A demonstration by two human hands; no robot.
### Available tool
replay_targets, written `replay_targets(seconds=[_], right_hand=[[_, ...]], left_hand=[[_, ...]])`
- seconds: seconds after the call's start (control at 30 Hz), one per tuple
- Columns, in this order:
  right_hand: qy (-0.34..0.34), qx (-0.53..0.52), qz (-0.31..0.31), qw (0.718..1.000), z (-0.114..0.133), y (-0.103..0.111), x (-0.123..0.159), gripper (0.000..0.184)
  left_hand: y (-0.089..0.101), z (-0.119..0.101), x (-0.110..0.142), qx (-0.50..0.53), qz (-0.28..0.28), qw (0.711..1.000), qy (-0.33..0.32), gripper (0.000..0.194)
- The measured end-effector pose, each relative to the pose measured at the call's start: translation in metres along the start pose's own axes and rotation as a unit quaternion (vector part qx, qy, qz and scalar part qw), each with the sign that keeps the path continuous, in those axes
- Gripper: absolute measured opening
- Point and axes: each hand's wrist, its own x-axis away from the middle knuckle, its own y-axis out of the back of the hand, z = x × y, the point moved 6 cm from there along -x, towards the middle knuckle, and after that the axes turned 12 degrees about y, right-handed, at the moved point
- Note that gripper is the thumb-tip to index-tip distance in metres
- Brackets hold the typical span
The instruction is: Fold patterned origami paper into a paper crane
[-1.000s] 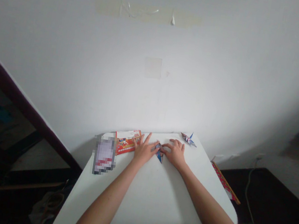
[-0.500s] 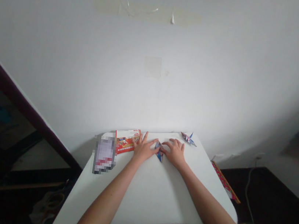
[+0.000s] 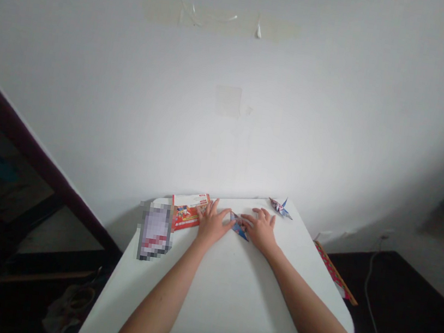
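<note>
Both my hands rest at the far end of a white table point(image 3: 229, 289), on a small folded piece of blue patterned paper point(image 3: 239, 227) between them. My left hand point(image 3: 211, 222) lies flat with fingers spread, its thumb touching the paper's left side. My right hand point(image 3: 261, 229) has its fingers curled down, pressing the paper's right side onto the table. The paper's pointed blue tip shows between the two hands.
A finished blue paper crane point(image 3: 281, 207) sits at the table's far right corner. A red and white printed packet point(image 3: 186, 211) lies left of my left hand, with a blurred card point(image 3: 154, 230) beside it. The wall stands right behind the table.
The folded paper has turned a little, its tip now pointing more to the right. My left hand's fingers have drawn slightly closer together. The hands stay in place.
</note>
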Motion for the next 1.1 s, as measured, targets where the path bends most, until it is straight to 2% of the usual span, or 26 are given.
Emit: replay_targets(seconds=[0.17,0.3,0.53,0.77,1.1], right_hand=[[0.005,-0.021,-0.021,1.000,-0.005,0.000,-0.001,0.029],[0.009,-0.052,-0.025,0.998,-0.006,0.003,-0.001,0.024],[0.007,-0.095,-0.034,0.995,-0.010,0.005,-0.003,0.021],[0.021,-0.090,-0.045,0.995,-0.013,0.002,-0.004,0.018],[0.033,-0.106,-0.067,0.992,-0.020,-0.002,-0.008,0.011]], left_hand=[[0.004,0.001,0.000,0.017,0.014,1.000,-0.003,0.046],[0.004,-0.001,0.000,0.023,0.026,0.999,-0.027,0.032],[0.006,0.005,-0.004,0.047,-0.008,0.999,0.002,0.019],[0.006,0.008,-0.008,0.084,-0.020,0.996,0.007,0.005],[0.008,0.015,-0.012,0.129,-0.058,0.990,0.013,0.007]])
